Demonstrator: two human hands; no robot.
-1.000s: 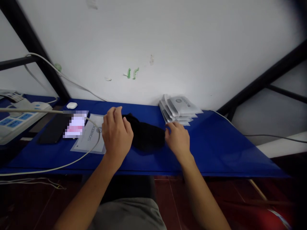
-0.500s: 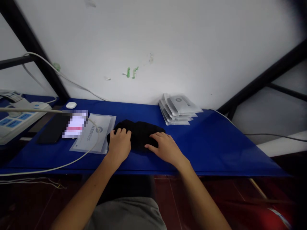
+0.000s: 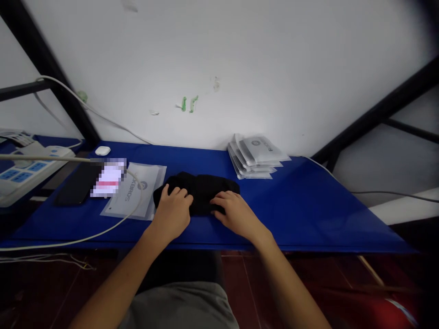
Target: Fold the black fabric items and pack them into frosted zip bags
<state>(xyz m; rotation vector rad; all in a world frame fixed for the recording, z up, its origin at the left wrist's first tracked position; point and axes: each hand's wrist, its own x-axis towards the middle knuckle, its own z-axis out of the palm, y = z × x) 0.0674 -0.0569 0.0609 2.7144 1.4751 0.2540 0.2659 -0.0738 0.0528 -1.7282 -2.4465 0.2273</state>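
Note:
A folded black cloth (image 3: 202, 187) lies on the blue table (image 3: 308, 205), in the middle and close to me. My left hand (image 3: 173, 210) rests on the cloth's near left corner with its fingers curled onto the fabric. My right hand (image 3: 235, 214) is on the near right edge, its fingers bent over the fabric. Both hands press the cloth down at its front edge. A flat clear printed bag (image 3: 144, 185) lies just left of the cloth, touching its left end.
A stack of clear printed bags (image 3: 255, 155) leans at the back against the white wall. At the left are a black phone (image 3: 73, 185), a white earbud case (image 3: 102, 150), a white power strip (image 3: 20, 171) and a pale cable (image 3: 103, 233) looping over the table.
A second ago my hands were at the cloth's two ends. They have come together onto its near edge, and the cloth now lies flatter and more compact.

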